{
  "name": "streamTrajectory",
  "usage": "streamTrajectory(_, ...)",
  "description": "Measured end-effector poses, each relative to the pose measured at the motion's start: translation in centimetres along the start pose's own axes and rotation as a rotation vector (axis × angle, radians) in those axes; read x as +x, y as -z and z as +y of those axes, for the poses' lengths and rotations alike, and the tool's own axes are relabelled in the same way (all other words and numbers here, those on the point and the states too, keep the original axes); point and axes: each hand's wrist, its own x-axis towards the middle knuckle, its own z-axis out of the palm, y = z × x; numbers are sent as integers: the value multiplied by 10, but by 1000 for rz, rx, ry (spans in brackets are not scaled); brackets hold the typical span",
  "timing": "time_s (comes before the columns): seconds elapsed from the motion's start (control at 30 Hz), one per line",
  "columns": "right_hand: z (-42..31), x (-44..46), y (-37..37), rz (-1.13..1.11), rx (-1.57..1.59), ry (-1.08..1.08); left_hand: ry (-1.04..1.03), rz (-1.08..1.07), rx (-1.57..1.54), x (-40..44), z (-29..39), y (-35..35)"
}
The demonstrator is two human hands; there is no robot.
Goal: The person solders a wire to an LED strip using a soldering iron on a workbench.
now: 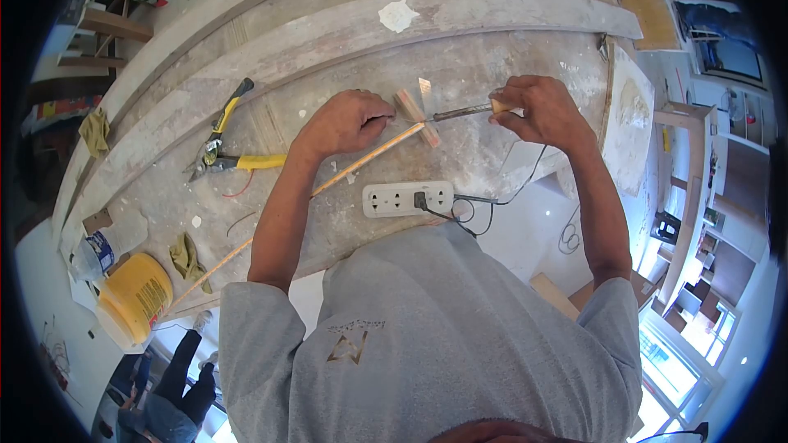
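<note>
My right hand (538,113) grips a soldering iron (464,112) by its pale handle, its tip pointing left. That tip is at the end of a long, narrow LED strip (373,153), which rests on a small wooden block (419,119). On the block's other side, my left hand (355,121) is closed in a pinch; what its fingers hold, if anything, is too small to make out. The strip runs under my left forearm toward the lower left. Nearer my body lies a white power strip (408,199) with a black plug (421,200) in it.
Yellow-handled snips (217,148) and a second yellow-handled tool (233,107) lie at left. A yellow bucket (135,302) and a cloth (187,258) sit lower left. Curved boards (345,26) span the worktable's far side. A black cord (525,184) hangs near my right arm. Another person (168,402) is lower left.
</note>
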Motion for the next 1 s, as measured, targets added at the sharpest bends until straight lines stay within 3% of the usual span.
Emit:
streamTrajectory(0.47,0,0,1,-38,-13,-27,9,0,-15,-1,-3,-1)
streamTrajectory(0.57,4,-3,-2,26,98,-21,-105,78,-20,-1,-6,-2)
streamTrajectory(0.63,3,-9,-3,60,243,-138,205,61,-339,-6,1,0)
streamTrajectory(0.73,3,-21,-24,152,407,-227,261,-121,-377,-8,11,12)
streamTrajectory(1.0,-8,-40,-63,234,613,-333,361,-234,-466,-8,6,-1)
